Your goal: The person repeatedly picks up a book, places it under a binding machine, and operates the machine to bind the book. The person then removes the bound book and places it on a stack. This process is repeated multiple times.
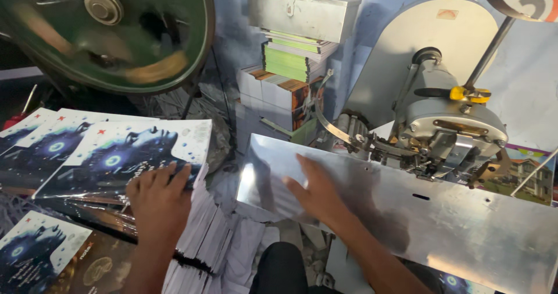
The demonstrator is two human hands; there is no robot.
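Left hand [158, 204] rests open on the book stack [125, 160]; right hand [317, 189] lies flat, open, on the bare metal plate [442, 224]; no book loaded yet.

The green flywheel [110, 32] is blurred and cut off at the top edge. The left hand [158, 200] hides part of a glossy cover [125, 154]. The bottom edge crops both forearms.

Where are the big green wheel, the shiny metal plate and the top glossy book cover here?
green wheel [110, 32], head view, on its blurred face.
metal plate [442, 224], head view, on its bare middle.
glossy book cover [125, 154], head view, on the dark printed picture.
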